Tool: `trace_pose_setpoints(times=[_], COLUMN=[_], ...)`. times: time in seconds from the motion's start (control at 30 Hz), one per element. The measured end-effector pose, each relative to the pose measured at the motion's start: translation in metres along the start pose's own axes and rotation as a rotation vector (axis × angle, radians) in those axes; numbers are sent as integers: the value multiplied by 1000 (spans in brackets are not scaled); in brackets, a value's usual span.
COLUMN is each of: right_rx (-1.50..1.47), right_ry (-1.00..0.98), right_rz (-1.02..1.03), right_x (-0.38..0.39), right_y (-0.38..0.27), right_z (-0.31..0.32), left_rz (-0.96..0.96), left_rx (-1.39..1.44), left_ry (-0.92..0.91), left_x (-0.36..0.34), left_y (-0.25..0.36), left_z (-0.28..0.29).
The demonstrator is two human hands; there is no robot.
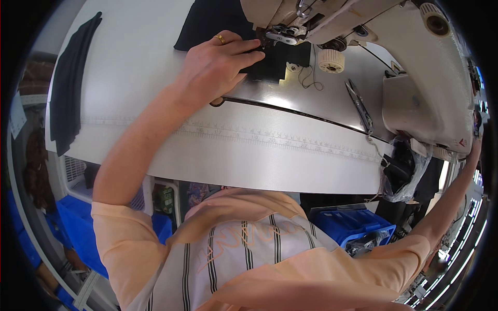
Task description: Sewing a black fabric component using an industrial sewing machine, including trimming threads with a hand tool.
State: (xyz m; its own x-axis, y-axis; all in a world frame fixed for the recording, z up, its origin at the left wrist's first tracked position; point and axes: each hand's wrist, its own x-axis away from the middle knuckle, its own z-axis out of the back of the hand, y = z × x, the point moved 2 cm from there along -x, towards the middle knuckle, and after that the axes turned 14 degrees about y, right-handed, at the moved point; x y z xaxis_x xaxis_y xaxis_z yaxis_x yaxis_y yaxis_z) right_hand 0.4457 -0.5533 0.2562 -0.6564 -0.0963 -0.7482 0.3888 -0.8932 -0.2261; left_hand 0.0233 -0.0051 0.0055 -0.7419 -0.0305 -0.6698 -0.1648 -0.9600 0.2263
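My left hand (215,65), with a ring on one finger, lies over black fabric (218,20) on the sewing machine bed. Its fingers are stretched out and their tips press the cloth right beside the presser foot (280,38). Part of the black cloth shows past the fingers, under the needle area of the white sewing machine (425,62). My right arm reaches far out to the right. My right hand (476,146) is at the machine's far right end, small and blurred at the picture's rim; its fingers cannot be made out.
Scissors (359,105) lie on the metal bed plate, near a loose thread (311,83). A folded black cloth strip (75,83) lies at the table's left. A clear plastic bag (407,168) hangs at the right front edge. Blue bins (342,225) stand below the table.
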Motion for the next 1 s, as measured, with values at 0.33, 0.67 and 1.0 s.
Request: trace_pose_setpoints(times=[0.33,0.67,1.0], right_rx=[-273,-475,-439], right_ry=[-91,-148,-280], right_rz=[-502,-790,-843], right_x=[-16,31,46], right_y=[145,110,70], right_z=[-31,-26,-7], left_rz=[-72,-60,-17], left_rx=[-27,-7,8], left_ry=[22,34,-3], left_x=[0,0,2], left_y=[-1,-1,-2], left_z=[-1,1,0])
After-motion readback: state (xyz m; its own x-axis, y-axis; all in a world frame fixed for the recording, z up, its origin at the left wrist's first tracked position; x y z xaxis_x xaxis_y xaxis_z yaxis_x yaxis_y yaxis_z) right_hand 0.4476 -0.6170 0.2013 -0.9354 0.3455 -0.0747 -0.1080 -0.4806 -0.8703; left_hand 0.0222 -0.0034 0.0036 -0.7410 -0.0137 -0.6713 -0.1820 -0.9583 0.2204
